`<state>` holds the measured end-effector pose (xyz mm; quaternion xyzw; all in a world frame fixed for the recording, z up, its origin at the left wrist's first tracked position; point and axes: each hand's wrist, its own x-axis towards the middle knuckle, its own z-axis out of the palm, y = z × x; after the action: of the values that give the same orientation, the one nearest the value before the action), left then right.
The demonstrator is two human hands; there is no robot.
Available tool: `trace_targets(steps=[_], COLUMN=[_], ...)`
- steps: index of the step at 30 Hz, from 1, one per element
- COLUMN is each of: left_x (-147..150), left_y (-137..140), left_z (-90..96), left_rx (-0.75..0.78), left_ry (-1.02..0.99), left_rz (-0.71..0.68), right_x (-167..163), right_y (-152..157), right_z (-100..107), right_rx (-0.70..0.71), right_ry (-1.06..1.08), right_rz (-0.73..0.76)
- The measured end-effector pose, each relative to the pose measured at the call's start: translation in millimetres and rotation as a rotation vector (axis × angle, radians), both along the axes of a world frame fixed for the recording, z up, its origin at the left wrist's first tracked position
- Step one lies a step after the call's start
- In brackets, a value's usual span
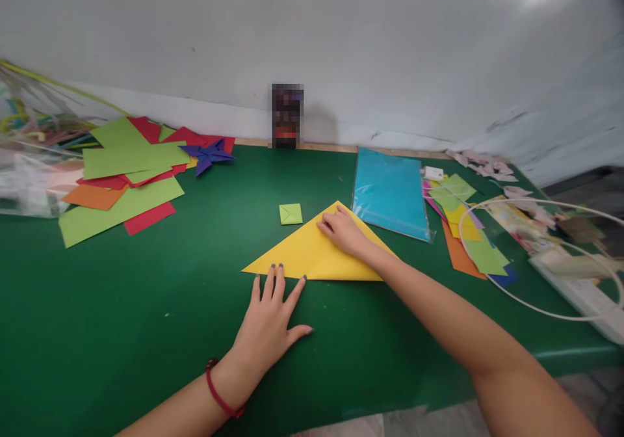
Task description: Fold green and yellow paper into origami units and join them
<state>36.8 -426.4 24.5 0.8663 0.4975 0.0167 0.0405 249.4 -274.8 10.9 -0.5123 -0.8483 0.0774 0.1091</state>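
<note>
A yellow sheet of paper (pixel 292 255), folded into a wide triangle, lies flat with its long side toward me. My left hand (pixel 268 317) is open with fingers spread, its fingertips resting along the near edge of the paper, left of the middle. My right hand (pixel 344 230) lies over the upper part of the triangle just below the peak. Its fingers are curled together and bear on the paper; my forearm covers part of the right side. A small folded green paper square (pixel 290 214) sits just beyond the triangle's left slope.
Loose coloured sheets (pixel 131 160) and a purple paper star (pixel 208 156) lie at the back left. A blue paper pack (pixel 387 193) is behind my right hand. Further right are paper pieces (pixel 463 222), a white cable (pixel 531 307) and a power strip (pixel 575 294). A blurred-out upright object (pixel 286 117) leans on the wall.
</note>
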Motion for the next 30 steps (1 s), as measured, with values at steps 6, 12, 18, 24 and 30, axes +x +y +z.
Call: trace_targets(steps=[6,12,18,24,30], left_x=[18,26,39,45,62], left_y=[0,8,1,0,1], left_z=[12.1,10.5,-12.0,-15.1,-8.6], left_rx=[0.02,0.004,0.052,0.048,0.077], left_ry=[0.135,0.041,-0.017,0.02,0.14], left_rz=[0.007,-0.153,-0.201,-0.198,-0.16], right_x=[0,-1,-2,-1,0], right_y=[1,2,2,3,4], right_z=[-1,-4,-6,-6,-5], right_rx=[0.011,0.02,0.023,0.021,0.002], right_ry=[-0.008,-0.005,-0.005,0.003,-0.001], right_rz=[-0.002,-0.028,-0.032,-0.026,-0.013])
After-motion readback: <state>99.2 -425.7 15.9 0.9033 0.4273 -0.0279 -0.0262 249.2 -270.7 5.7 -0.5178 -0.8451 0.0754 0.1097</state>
